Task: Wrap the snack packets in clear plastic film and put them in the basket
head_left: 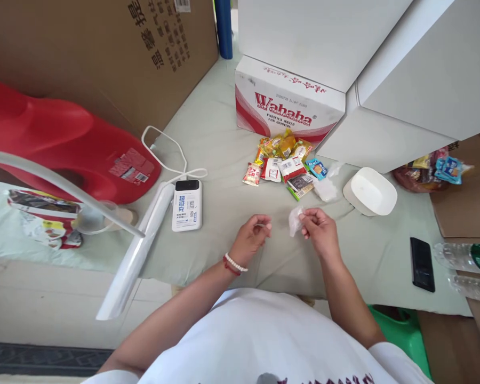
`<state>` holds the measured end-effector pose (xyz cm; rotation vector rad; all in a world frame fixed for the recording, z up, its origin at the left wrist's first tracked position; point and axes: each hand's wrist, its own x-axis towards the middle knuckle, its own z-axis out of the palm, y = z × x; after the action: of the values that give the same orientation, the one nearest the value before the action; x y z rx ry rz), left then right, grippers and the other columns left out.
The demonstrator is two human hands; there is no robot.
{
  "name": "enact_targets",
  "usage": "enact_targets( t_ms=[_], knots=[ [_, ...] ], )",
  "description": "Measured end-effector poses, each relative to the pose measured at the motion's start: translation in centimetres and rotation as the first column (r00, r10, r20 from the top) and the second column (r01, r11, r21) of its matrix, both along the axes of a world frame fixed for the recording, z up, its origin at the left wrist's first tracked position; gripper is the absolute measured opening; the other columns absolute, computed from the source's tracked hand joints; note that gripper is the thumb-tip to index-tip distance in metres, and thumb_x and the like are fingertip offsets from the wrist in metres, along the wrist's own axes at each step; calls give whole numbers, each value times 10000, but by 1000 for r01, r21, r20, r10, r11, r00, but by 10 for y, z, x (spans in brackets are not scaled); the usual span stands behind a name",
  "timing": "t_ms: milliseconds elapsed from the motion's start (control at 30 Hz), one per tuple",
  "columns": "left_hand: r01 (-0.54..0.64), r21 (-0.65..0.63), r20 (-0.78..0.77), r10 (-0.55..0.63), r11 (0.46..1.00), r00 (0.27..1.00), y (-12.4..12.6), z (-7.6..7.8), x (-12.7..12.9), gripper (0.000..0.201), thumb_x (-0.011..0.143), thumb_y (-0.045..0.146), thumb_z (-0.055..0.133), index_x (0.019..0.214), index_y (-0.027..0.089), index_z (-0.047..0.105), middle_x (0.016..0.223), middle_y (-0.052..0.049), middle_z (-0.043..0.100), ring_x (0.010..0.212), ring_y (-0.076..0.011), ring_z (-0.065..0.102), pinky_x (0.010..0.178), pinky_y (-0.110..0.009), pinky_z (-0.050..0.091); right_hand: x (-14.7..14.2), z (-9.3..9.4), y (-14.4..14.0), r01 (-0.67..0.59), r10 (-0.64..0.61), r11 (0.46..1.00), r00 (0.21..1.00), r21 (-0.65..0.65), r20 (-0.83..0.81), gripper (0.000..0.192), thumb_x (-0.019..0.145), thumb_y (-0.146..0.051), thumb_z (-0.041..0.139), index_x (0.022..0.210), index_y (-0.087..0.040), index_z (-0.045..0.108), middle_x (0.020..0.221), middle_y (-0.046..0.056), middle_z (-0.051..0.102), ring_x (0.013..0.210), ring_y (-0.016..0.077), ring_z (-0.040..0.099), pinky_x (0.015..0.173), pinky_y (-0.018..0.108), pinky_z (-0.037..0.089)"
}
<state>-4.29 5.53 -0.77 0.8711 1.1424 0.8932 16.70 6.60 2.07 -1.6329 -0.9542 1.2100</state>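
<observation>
A small crumpled clear plastic bag [295, 221] is pinched between the thumb and fingers of my right hand [319, 228], just above the table. To its left, my left hand [253, 234] has loosely curled fingers, with a gap between thumb and fingertips and nothing visible in them. Beyond both hands lies a pile of small wrapped snacks, among them a red and white packet [292, 168], a blue packet [317, 168] and yellow packets [282, 144]. More crumpled clear plastic [325, 189] rests at the pile's right side, near a white plastic container [370, 192].
A Wahaha carton [288, 101] stands behind the snacks. On the left are a white power bank [187, 207], a white lamp [138, 250] and a red jug [76, 144]. A black phone [422, 264] and plastic bottles [464, 258] lie at the right edge.
</observation>
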Motion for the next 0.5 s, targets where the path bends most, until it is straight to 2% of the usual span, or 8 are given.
enact_targets(
  t_ms=[67,133,233,300,367,433,500],
  knots=[
    [88,-47,67,-85,995,994,11,0,12,519,762,592,770,1037,160,691,762,-14,632,660,-132,572,513,-221,413,-12,-7,-8,-47,46,997,999,-56,-25,398,715,-522,817,877,-205,639,588,-41,595,467,116,520,415,225,389],
    [137,-67,105,-129,988,986,15,-2,17,513,725,610,796,921,145,706,630,23,564,575,-100,485,501,-217,351,-14,-10,-10,-94,94,994,995,-62,-16,385,747,-537,793,891,-202,670,634,-19,629,491,121,532,440,236,404],
    [71,-109,143,-55,992,988,14,-7,14,494,676,606,835,774,152,666,585,50,503,534,-71,414,492,-212,291,-8,-9,-8,-103,96,992,990,67,103,321,778,-504,782,889,-209,724,885,35,709,564,101,521,512,248,430],
    [14,-150,175,13,989,984,12,-9,11,513,660,619,847,768,161,644,660,36,551,553,-68,446,486,-204,286,-3,-7,-7,-117,89,981,980,156,179,262,789,-462,786,861,-215,741,932,32,694,590,88,483,558,249,432],
    [10,-195,212,32,981,977,10,-8,7,556,653,654,844,836,166,651,812,1,632,600,-71,511,481,-195,297,-2,-7,-8,-148,122,977,980,157,160,245,804,-451,778,864,-217,736,784,-2,637,565,89,441,548,245,403],
    [83,-239,262,-18,968,965,9,-4,6,622,655,689,834,966,175,670,978,-42,682,652,-80,568,483,-191,316,-4,-8,-9,-172,165,979,984,109,70,267,819,-468,754,904,-219,715,672,-33,573,523,91,417,509,241,363],
    [187,-250,313,-104,950,944,8,-1,6,635,650,665,855,1004,169,677,1001,-60,694,655,-78,572,493,-192,326,-10,-10,-10,-176,177,981,984,81,-11,289,812,-477,735,933,-219,685,677,-36,583,509,91,416,486,237,345]
  ],
)
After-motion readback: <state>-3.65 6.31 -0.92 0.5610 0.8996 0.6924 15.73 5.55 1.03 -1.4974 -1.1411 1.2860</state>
